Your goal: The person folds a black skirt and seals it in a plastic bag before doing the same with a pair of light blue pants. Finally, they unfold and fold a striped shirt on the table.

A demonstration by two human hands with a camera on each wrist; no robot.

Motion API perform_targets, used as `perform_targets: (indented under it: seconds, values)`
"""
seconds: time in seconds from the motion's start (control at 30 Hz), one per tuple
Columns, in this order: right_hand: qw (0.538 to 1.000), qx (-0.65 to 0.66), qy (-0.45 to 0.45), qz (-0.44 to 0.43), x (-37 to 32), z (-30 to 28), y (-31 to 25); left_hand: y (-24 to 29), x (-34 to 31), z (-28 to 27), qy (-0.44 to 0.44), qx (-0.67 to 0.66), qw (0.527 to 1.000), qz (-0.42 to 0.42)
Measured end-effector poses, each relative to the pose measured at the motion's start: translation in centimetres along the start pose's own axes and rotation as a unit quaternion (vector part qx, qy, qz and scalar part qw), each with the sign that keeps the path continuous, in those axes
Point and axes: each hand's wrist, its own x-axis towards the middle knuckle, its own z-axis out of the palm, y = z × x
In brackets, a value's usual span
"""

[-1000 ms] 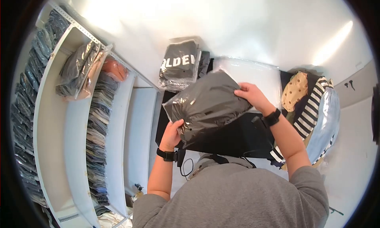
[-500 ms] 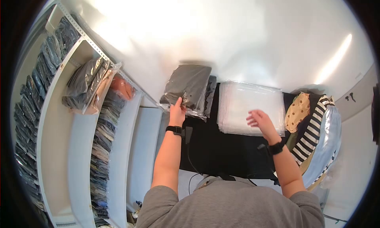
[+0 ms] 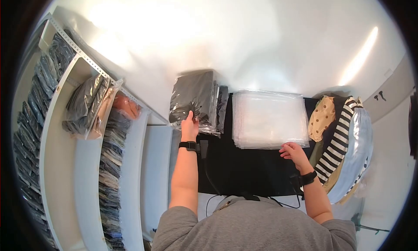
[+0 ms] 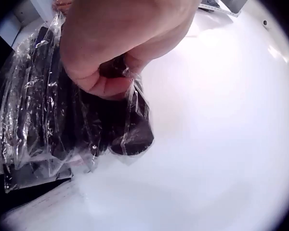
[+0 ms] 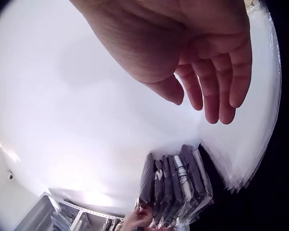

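A folded dark garment in a clear bag lies on top of a pile of bagged clothes at the back left of the black table. My left hand pinches its near edge; in the left wrist view, thumb and fingers close on the crinkled plastic. Over the near right corner of a stack of clear plastic bags, my right hand hovers with relaxed fingers and holds nothing. The right wrist view shows the pile from the side, several dark bundles deep.
At the right, a heap of loose clothes holds a striped garment, a dotted one and a light blue one. Shelves packed with bagged clothes stand along the left. A white wall rises behind the black table.
The bagged dark garment went from both hands onto the pile at the back left, covering the lettered one. My right hand let go and moved right and nearer; my left stays at the garment.
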Motion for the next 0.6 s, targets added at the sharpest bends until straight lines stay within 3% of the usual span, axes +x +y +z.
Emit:
perform_targets:
  seconds: [0.07, 0.27, 0.37, 0.5, 0.6]
  values:
    - [1.000, -0.005, -0.009, 0.002, 0.0, 0.4, 0.4, 0.2, -0.2, 0.2, 0.036, 0.058, 0.997, -0.047]
    - [0.998, -0.046, -0.044, 0.016, 0.0, 1.3, 0.2, 1.1, -0.1, 1.3, 0.019, 0.072, 0.995, -0.065]
    - [0.997, -0.054, -0.062, -0.002, -0.2, 1.2, 0.4, 0.9, -1.0, 1.9, 0.075, 0.083, 0.994, -0.017]
    - [0.996, -0.064, -0.055, -0.003, -1.0, 0.6, 0.5, -1.3, -3.4, 0.5, 0.054, 0.040, 0.997, 0.032]
    - [0.997, -0.062, -0.045, 0.004, -1.7, -0.3, 1.2, -3.3, -5.8, -0.1, 0.100, 0.052, 0.994, 0.017]
